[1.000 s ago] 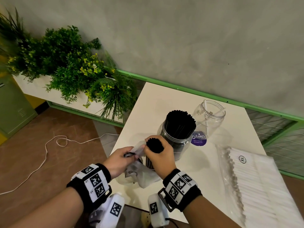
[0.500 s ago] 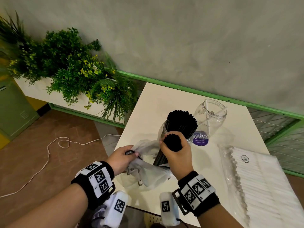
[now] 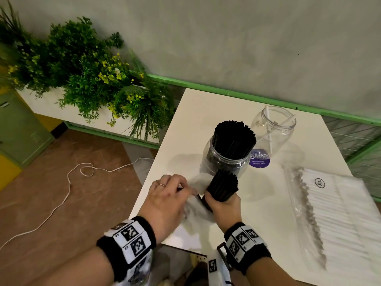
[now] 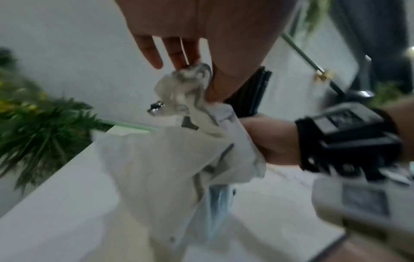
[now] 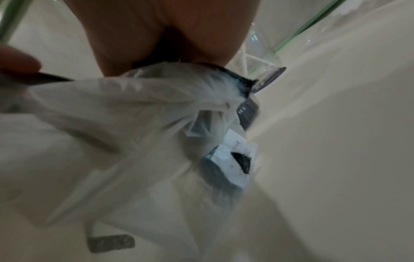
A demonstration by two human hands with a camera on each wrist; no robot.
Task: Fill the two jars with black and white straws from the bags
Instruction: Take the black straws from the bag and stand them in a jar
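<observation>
Head view: black straws [image 3: 222, 187] stand upright in the right hand [image 3: 223, 209], fingers wrapped round the bundle, just before the full jar [image 3: 225, 159]. The left hand [image 3: 167, 201] pinches the crumpled bag [image 4: 179, 156] beside it, over the table [image 3: 206, 112] edge.

Head camera: high, facing down over the white table [image 3: 206, 112] toward the wall; both wrist cameras: close, low, each filled by the crumpled plastic bag [image 4: 170, 159] at centre frame, also visible lower centre overhead.
</observation>
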